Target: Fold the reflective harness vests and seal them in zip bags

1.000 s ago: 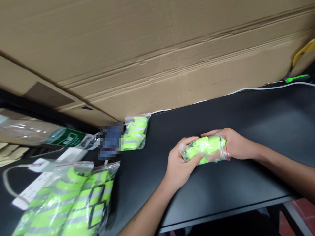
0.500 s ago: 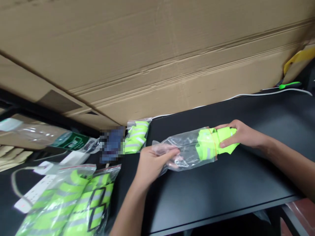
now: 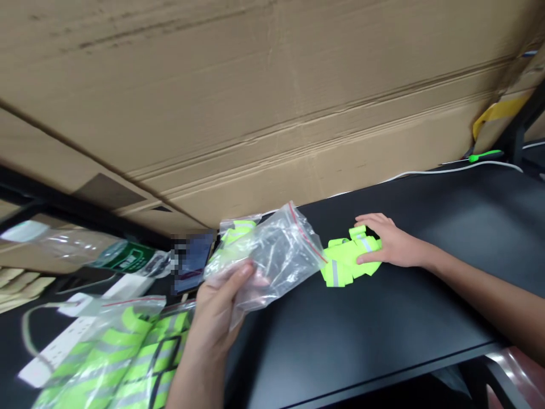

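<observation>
My left hand [image 3: 225,301] pinches a clear zip bag [image 3: 285,255] with a red line along its open end. No strap shows inside the bag. To its right, a folded bundle of neon yellow reflective strap [image 3: 349,261] with silver stripes lies at the black tabletop. My right hand [image 3: 392,241] grips the bundle's right end, thumb in front and fingers behind. The bag's mouth overlaps the left edge of the bundle in view. Behind the bag, another bagged reflective strap [image 3: 238,229] is partly hidden.
Bagged reflective straps [image 3: 102,363] lie at lower left beside a white power strip [image 3: 55,352]. A phone [image 3: 193,261] and a plastic bottle [image 3: 123,253] are at left. Cardboard [image 3: 298,102] stands along the back. A green-handled screwdriver [image 3: 485,155] and white cable [image 3: 409,173] lie at back right.
The strap bundle has come out of the clear bag. My left hand has drawn the bag leftward and tilted it up, while my right hand with the bundle has shifted slightly left.
</observation>
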